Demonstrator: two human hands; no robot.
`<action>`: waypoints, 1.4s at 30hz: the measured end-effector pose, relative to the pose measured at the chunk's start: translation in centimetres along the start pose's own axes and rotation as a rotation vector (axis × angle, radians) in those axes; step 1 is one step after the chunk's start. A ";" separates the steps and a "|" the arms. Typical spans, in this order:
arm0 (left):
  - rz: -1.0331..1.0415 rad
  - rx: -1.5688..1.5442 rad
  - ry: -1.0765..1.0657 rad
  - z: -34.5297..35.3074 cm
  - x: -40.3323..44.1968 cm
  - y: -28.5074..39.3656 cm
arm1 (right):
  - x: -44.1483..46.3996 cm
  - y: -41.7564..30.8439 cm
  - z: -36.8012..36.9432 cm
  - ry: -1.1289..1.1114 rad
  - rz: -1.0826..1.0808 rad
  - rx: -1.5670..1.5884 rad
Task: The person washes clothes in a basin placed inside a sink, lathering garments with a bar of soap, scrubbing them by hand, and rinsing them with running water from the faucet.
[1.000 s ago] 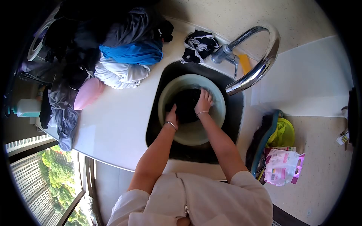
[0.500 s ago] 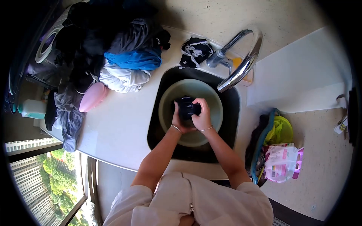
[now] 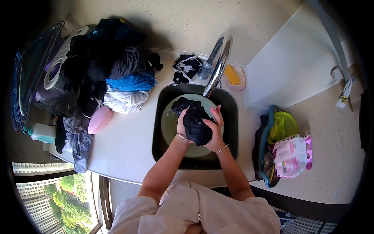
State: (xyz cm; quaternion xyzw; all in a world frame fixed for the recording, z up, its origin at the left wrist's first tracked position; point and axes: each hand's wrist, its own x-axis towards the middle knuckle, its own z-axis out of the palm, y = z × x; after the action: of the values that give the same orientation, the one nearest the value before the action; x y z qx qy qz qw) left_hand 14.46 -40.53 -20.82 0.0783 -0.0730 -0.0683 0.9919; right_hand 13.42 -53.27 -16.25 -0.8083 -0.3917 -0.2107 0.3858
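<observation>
A dark, wet-looking black garment (image 3: 196,121) is bunched between my two hands, above a pale round basin (image 3: 168,134) in the dark sink (image 3: 233,144). My left hand (image 3: 184,128) grips its left side, with the fingertips partly hidden by the cloth. On the other side, my right hand (image 3: 215,132) holds the lower right part against its palm and thumb, while its other fingers point up. Some water and bubbles show in the basin. Just above the basin's rim hangs the spout of the chrome faucet (image 3: 218,72).
Left on the counter lies a pile of clothes (image 3: 130,84) with a pink oval object (image 3: 100,119). A black-and-white cloth (image 3: 187,68) sits behind the sink, near a yellow bar (image 3: 232,75) in a dish. At right stand a blue-rimmed container (image 3: 265,148) and a pink-white packet (image 3: 290,156).
The black garment has gone from a compact bundle to a looser, larger bunch. My right hand has opened out and shifted right and toward me. The whole view has tilted.
</observation>
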 end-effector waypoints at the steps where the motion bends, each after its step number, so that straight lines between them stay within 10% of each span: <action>1: 0.022 0.102 0.061 0.5 0.1 -0.2 | -0.2 0.9 1.2 0.160 -0.008 0.098; 2: -0.148 -0.253 0.059 0.5 0.9 -0.3 | -0.5 1.5 2.2 0.319 -0.018 0.197; 5: -0.099 -0.056 0.464 5.1 0.9 1.4 | 0.0 -0.9 2.9 0.602 0.327 0.769; 17: 0.216 0.052 0.387 4.3 0.9 2.5 | 1.0 -1.1 4.1 0.946 0.876 1.753; 28: 0.193 1.076 -0.120 5.2 0.0 6.5 | -0.9 2.1 7.1 0.380 1.268 2.333; 32: 0.024 1.322 -0.102 5.0 -0.9 7.5 | -0.5 4.6 8.2 0.072 1.021 2.397; 36: 0.135 1.444 -0.556 3.9 -0.5 7.0 | 1.2 5.8 7.5 -0.107 1.046 2.164; 41: 0.184 1.432 -0.575 4.9 -1.5 6.2 | 5.6 4.9 3.9 -0.353 1.378 1.708; 42: 0.239 1.489 -0.656 5.4 -1.7 5.8 | 6.0 5.1 4.3 -0.430 1.181 1.641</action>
State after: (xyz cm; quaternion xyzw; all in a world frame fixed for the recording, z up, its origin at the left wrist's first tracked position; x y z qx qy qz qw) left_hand 12.71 -35.36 -14.78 0.6836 -0.3931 0.0848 0.6090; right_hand 21.27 -49.10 -17.36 -0.3805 -0.0164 0.4932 0.7821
